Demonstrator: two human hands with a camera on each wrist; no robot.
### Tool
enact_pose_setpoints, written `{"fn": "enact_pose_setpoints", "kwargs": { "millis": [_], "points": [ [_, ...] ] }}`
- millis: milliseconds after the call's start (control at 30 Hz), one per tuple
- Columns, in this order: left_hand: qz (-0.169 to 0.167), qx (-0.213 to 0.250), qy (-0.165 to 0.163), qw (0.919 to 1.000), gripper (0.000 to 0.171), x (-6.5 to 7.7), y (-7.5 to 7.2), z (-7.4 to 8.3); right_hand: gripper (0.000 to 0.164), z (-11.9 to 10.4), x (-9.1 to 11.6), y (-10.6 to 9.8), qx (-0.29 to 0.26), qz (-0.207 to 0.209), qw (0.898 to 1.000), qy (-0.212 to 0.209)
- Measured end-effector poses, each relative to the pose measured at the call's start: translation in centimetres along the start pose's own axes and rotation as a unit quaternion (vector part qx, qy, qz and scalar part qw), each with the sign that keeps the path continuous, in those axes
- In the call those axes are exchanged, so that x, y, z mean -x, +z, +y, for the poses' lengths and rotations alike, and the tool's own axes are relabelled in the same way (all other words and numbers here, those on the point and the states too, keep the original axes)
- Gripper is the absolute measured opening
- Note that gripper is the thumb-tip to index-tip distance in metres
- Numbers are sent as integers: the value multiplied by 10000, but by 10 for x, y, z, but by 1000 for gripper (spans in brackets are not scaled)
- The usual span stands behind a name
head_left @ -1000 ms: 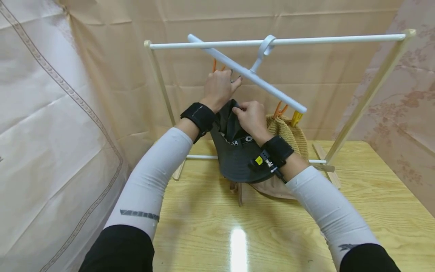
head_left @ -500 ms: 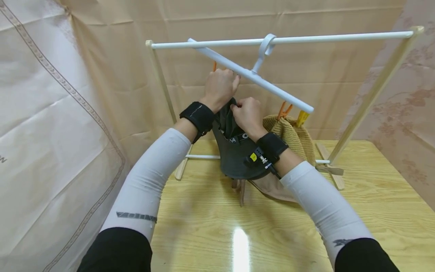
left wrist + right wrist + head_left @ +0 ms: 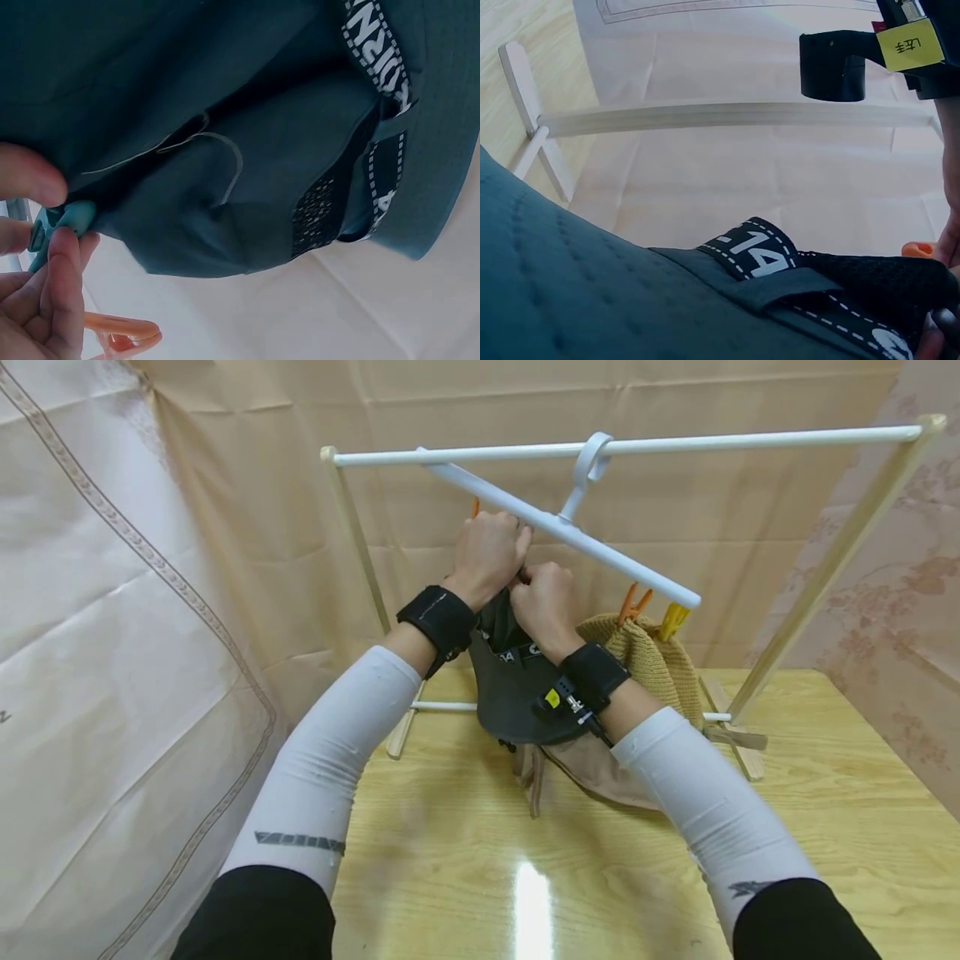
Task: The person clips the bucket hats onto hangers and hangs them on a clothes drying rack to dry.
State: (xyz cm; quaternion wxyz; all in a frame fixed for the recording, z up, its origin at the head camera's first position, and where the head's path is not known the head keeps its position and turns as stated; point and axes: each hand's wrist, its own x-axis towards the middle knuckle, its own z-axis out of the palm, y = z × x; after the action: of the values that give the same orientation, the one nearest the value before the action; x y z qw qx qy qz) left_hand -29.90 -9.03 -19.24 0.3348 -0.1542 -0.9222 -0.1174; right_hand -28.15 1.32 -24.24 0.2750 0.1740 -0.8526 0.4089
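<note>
My left hand [image 3: 487,550] is up under the left half of the white hanger [image 3: 517,507], beside an orange clothes peg [image 3: 476,507]. In the left wrist view, fingers pinch a teal clothes peg [image 3: 79,217] at the corner of a dark green hat [image 3: 195,244]. My right hand [image 3: 546,603] grips the upper edge of this hat close to the left hand. The brim hangs downward, and a black band with white lettering [image 3: 754,251] shows inside it. In the head view both hands hide the teal peg.
The hanger hooks over the rail [image 3: 750,442] of a drying rack. A tan knitted hat [image 3: 660,668] hangs at its right end from an orange peg [image 3: 633,603] and a yellow peg [image 3: 673,621]. A brownish-pink fabric piece with ties [image 3: 600,768] lies low behind, over the wooden table [image 3: 450,860].
My right hand has risen toward the left hand, lifting the hat's edge and brim slightly. The left hand has stayed nearly in place. The hanger's right end appears slightly further right.
</note>
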Motion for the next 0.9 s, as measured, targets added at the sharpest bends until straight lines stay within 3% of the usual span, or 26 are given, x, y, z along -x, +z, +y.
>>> {"fn": "enact_pose_setpoints", "kwargs": {
  "millis": [300,533,900],
  "points": [
    [-27,153,-119,9998,48,-2,0,2,40,3,1,-7,-61,170,9998,-97],
    [-212,232,-260,9992,47,-1,5,0,37,8,2,-10,-35,-43,10000,-11],
    [-139,395,-256,9988,51,7,10,-11,25,11,2,-9,-245,-412,9986,223]
  ]
}}
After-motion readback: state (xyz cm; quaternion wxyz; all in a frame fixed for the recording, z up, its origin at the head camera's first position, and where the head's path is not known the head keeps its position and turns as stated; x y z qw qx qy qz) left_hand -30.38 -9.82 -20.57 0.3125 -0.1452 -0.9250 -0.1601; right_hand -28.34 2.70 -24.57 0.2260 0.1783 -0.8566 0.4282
